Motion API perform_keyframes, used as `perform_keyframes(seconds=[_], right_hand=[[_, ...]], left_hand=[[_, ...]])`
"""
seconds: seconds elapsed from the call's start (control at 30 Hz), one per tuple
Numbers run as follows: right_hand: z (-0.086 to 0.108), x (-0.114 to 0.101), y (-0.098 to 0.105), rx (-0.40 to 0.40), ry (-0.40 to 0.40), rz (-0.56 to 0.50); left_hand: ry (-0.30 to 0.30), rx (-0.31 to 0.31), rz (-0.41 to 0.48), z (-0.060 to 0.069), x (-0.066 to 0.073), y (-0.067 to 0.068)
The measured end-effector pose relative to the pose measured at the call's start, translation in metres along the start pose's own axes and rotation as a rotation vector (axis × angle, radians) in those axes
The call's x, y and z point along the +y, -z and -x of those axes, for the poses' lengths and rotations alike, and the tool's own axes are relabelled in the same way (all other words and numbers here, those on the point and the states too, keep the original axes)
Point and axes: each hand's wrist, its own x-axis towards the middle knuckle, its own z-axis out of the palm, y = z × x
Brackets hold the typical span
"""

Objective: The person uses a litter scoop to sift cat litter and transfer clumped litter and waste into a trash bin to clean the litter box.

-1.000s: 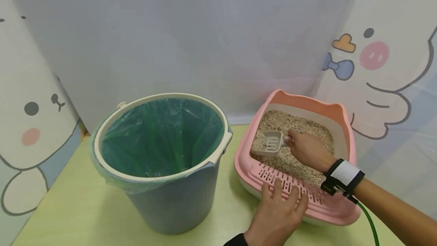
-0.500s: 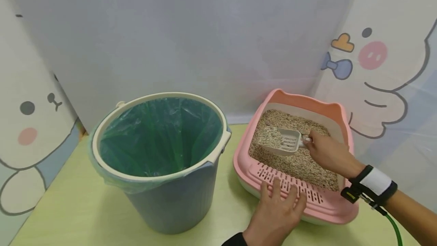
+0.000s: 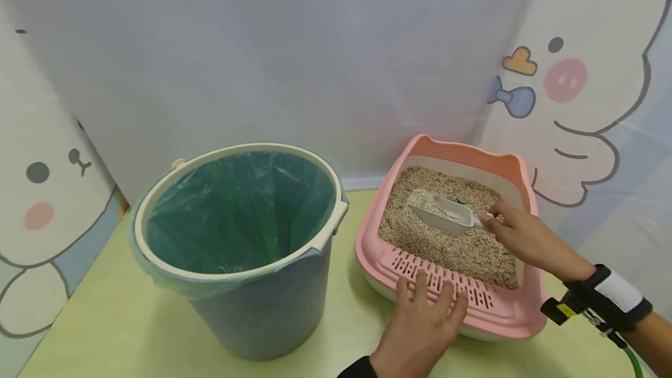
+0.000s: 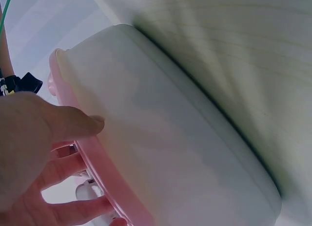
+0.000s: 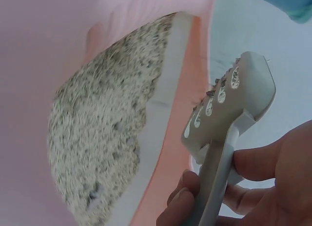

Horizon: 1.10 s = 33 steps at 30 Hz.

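Observation:
A white slotted litter scoop [image 3: 445,214], bearing a heap of litter, hangs above the litter bed. My right hand [image 3: 535,244] grips its handle, and in the right wrist view the scoop's slots [image 5: 222,95] show bits of litter poking through. Below lies the pink litter box [image 3: 385,267], filled with tan, grainy litter [image 3: 441,252]. My left hand [image 3: 422,325] holds the box's front edge: the fingers spread over the perforated pink ledge, while the thumb [image 4: 83,123] presses the pale outer wall from outside.
Left of the box stands a grey-blue bucket [image 3: 273,308] with a cream rim, lined with a green plastic bag [image 3: 231,209]. Both stand on a light yellow-green table [image 3: 105,319]. Cloth with cartoon animals [image 3: 336,63] hangs behind. A green cable [image 3: 632,360] trails from my right wrist.
My right hand has drawn the scoop rightward through the litter and up, now with a heap in it. The left hand stays on the front edge. The view has shifted slightly.

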Motion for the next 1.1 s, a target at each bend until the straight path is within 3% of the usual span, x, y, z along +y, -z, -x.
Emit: perform_keyframes(seconds=[0.23,0.47,0.67,0.9,1.1], right_hand=[[-0.007,0.003,0.008,-0.197,-0.144,-0.380],[-0.012,0.004,0.018,-0.283,-0.245,-0.515],[-0.013,0.005,0.020,-0.246,-0.234,-0.419],[-0.007,0.008,0.019,-0.047,-0.065,-0.161],[-0.005,0.011,0.016,0.118,-0.022,0.027]], left_hand=[[0.014,0.016,-0.002,0.001,-0.001,-0.001],[0.020,0.046,0.006,0.000,-0.001,-0.003],[0.019,0.061,0.015,0.000,-0.001,-0.003],[0.018,0.051,0.016,0.000,-0.001,-0.003],[0.024,0.091,0.015,0.000,0.000,-0.005]])
